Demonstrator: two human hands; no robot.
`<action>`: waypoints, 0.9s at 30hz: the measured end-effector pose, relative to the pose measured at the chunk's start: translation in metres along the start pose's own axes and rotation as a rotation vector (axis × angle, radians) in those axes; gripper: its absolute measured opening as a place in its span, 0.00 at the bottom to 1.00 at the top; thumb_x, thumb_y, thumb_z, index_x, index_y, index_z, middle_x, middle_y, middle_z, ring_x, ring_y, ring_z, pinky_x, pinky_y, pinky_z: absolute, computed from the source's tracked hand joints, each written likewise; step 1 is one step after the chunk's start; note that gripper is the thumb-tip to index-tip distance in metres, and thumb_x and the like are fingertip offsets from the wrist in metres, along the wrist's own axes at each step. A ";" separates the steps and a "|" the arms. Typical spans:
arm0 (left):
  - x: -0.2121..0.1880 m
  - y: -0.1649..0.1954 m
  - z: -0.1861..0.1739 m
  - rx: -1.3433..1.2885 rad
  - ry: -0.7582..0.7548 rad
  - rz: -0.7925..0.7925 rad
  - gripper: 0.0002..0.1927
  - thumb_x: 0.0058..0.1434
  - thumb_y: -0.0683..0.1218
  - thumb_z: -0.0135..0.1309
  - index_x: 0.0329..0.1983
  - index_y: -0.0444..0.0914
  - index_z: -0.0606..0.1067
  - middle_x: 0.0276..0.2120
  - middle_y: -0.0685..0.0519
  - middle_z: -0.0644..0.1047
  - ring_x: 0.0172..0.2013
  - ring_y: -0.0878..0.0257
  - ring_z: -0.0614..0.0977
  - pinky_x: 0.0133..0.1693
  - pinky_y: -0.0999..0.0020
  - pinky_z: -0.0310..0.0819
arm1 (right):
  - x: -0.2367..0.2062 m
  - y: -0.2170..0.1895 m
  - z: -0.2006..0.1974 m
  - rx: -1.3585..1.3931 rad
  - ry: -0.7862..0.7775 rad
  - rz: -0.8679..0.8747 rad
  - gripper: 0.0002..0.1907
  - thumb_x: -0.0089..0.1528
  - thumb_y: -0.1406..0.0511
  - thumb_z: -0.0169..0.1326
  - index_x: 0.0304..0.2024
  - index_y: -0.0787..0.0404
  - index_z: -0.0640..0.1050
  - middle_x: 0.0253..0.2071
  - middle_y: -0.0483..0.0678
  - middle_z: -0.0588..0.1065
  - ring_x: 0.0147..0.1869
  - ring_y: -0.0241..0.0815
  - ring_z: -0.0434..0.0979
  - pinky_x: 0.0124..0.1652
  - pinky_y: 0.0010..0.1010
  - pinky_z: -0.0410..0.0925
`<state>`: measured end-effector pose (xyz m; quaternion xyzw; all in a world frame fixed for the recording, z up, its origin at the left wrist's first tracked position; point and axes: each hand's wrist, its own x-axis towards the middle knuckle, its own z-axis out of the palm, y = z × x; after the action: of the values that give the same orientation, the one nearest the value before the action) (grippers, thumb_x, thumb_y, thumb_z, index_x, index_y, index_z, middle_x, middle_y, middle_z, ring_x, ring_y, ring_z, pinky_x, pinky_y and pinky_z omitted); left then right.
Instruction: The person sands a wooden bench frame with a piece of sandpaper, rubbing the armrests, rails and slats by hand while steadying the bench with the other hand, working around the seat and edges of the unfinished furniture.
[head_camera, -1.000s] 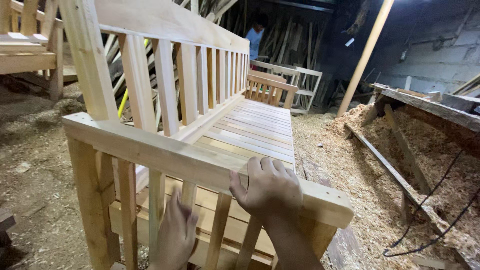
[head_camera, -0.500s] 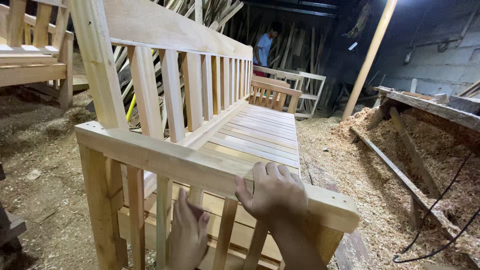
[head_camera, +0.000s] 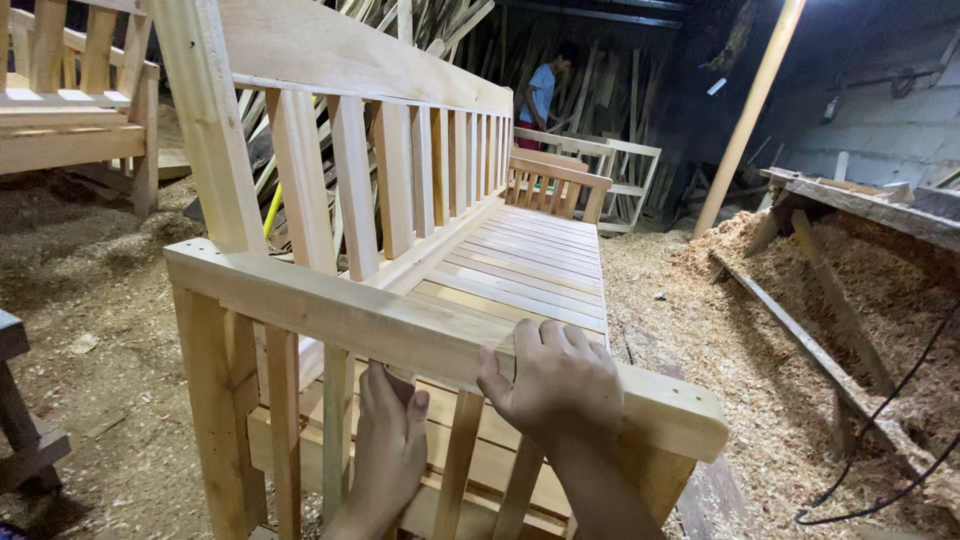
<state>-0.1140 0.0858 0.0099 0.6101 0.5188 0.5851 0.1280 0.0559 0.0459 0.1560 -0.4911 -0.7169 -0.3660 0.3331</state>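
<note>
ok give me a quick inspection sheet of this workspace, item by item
surface: dirt floor strewn with sawdust and shavings.
job's things: unfinished wooden bench; its armrest rail and the upright slats below it.
clutter: sawdust heap beside a rough plank frame.
grips: right hand folded over the armrest rail; left hand against a slat under it, holding nothing.
cables: black cable trailing over the sawdust at right.
surroundings: second bench at left, stacked timber, a person at the back.
</note>
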 end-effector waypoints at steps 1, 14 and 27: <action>-0.002 -0.003 0.003 0.024 0.011 0.016 0.40 0.69 0.60 0.36 0.74 0.31 0.44 0.61 0.32 0.62 0.57 0.38 0.73 0.56 0.45 0.68 | 0.000 0.000 0.000 0.007 -0.002 0.001 0.24 0.60 0.46 0.51 0.27 0.58 0.80 0.23 0.51 0.76 0.30 0.48 0.80 0.30 0.41 0.73; -0.050 -0.097 -0.006 0.353 -0.081 -0.013 0.47 0.59 0.60 0.53 0.75 0.40 0.46 0.63 0.35 0.57 0.59 0.43 0.68 0.59 0.50 0.67 | -0.001 0.005 0.004 0.025 -0.145 0.013 0.29 0.65 0.43 0.43 0.33 0.58 0.81 0.29 0.52 0.78 0.34 0.46 0.81 0.34 0.40 0.74; 0.016 -0.040 -0.025 0.035 0.380 0.227 0.34 0.71 0.56 0.41 0.79 0.46 0.51 0.62 0.38 0.59 0.57 0.45 0.66 0.60 0.54 0.60 | -0.023 -0.047 0.007 0.293 0.302 -0.248 0.17 0.58 0.58 0.49 0.43 0.60 0.79 0.44 0.54 0.76 0.50 0.50 0.77 0.49 0.45 0.71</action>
<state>-0.1583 0.1047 -0.0044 0.5455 0.4716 0.6912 -0.0492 0.0169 0.0298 0.1236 -0.2854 -0.7592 -0.3657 0.4566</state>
